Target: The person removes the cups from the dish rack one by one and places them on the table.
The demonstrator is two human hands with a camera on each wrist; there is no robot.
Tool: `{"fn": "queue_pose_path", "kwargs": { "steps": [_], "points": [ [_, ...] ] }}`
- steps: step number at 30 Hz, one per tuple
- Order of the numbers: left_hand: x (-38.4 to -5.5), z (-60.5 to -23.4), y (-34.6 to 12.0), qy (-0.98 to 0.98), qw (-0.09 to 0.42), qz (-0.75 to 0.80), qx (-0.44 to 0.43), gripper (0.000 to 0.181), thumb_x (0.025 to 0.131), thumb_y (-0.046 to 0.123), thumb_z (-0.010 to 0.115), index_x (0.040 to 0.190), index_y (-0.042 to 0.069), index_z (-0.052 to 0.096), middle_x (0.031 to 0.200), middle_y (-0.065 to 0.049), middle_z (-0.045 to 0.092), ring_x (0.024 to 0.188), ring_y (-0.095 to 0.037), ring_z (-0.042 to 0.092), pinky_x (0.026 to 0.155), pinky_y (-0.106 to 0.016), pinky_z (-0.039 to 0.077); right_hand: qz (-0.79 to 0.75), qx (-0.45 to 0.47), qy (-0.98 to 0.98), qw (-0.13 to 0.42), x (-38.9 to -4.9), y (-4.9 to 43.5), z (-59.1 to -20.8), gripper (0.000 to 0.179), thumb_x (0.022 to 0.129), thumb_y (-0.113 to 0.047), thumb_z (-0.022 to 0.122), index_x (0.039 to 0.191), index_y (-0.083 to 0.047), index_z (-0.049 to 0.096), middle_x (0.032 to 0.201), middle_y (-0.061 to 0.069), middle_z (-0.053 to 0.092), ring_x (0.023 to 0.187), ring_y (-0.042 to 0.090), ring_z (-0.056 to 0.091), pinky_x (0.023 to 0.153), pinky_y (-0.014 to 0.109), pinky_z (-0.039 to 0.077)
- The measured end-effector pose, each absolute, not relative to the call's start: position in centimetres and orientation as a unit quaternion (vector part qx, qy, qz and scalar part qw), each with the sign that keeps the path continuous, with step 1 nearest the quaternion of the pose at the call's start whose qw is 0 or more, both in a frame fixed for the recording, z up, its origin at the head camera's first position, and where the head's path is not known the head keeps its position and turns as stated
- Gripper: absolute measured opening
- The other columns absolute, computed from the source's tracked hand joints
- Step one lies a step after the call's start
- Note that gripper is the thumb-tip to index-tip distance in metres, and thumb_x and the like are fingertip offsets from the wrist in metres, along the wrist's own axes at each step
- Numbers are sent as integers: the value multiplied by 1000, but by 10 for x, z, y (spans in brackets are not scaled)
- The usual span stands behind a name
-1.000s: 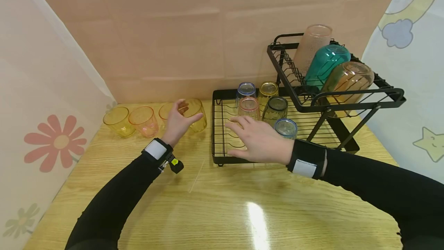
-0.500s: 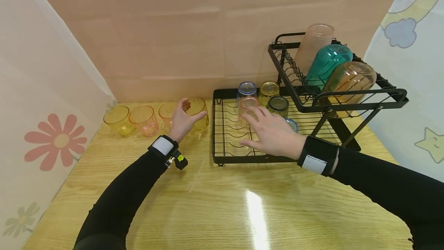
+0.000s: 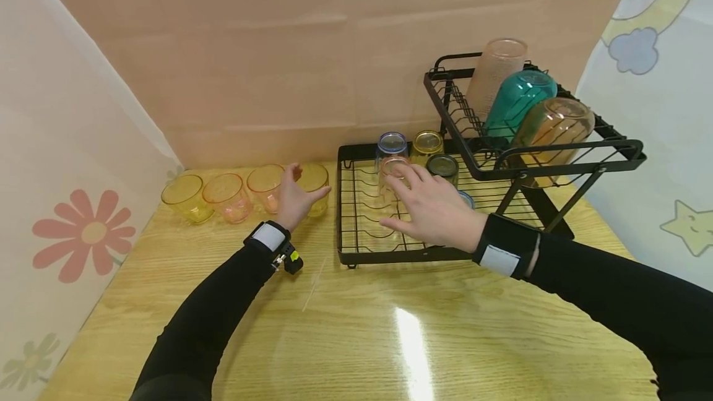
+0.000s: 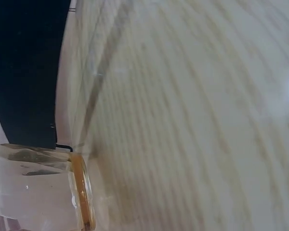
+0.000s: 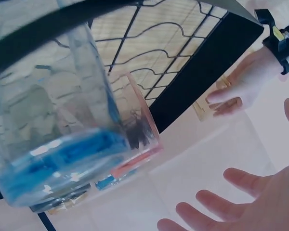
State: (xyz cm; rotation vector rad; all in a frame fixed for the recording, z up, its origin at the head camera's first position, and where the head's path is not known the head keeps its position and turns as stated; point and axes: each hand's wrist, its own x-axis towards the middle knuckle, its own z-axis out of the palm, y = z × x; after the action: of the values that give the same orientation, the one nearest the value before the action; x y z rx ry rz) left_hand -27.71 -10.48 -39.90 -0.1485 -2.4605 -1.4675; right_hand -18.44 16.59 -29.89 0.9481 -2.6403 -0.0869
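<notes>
My left hand (image 3: 295, 200) curls round a yellow glass (image 3: 316, 178) at the right end of a row on the table; its thumb lies across the side facing the rack. That glass appears large in the left wrist view (image 4: 36, 190). Spread over the black dish rack (image 3: 350, 221), my right hand (image 3: 437, 209) has its fingers overlapping an upside-down pink-rimmed glass (image 3: 390, 187). In the right wrist view nothing lies between its spread fingers (image 5: 245, 182). A blue-based glass (image 5: 62, 154) is close to that camera, and my right hand partly hides it in the head view.
Left of the held glass stand two pink glasses (image 3: 225, 200) and another yellow glass (image 3: 186, 200). Blue (image 3: 392, 144), yellow (image 3: 427, 144) and dark (image 3: 442, 169) glasses stand inverted on the rack. Its raised tier (image 3: 557, 173) bears three larger glasses, one teal (image 3: 518, 107).
My right hand shifted right over the rack, then stayed there, fingers spread. My left hand moved slightly right, its thumb coming further across the end yellow glass. The view shifted slightly.
</notes>
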Motion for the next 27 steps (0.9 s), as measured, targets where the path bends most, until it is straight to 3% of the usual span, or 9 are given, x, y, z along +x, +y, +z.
{"fn": "queue_pose_path", "kwargs": {
  "steps": [7,14,21,27],
  "points": [
    [-277,-403,-104,-851,141,-503,-54,89,69,34,77,135,0,27,132,-17,36,123,-28,34,98,-31,28,-43,301,-943,137,-188,157,-289,79,83,-70,36,135,-11,37,138,18,31,118,32,37,69,42,48],
    [-275,-401,-103,-863,108,-490,-58,89,71,35,75,136,1,25,134,-17,33,124,-29,32,97,-35,29,-48,292,-946,130,-188,156,-286,80,83,-70,37,136,-11,36,138,19,32,118,33,37,68,43,48],
    [-273,-383,-112,-941,48,-321,-95,100,77,51,64,141,-4,11,142,-27,14,128,-39,24,98,-45,30,-56,276,-951,125,-193,155,-284,79,82,-70,37,135,-12,36,137,20,31,117,35,38,66,45,47],
    [-265,-361,-119,-965,80,-176,-178,96,81,51,60,139,-9,12,141,-33,14,127,-44,23,90,-45,38,-53,235,-966,89,-203,149,-281,82,82,-71,37,138,-11,31,142,21,25,122,39,33,71,49,46]
  ]
}}
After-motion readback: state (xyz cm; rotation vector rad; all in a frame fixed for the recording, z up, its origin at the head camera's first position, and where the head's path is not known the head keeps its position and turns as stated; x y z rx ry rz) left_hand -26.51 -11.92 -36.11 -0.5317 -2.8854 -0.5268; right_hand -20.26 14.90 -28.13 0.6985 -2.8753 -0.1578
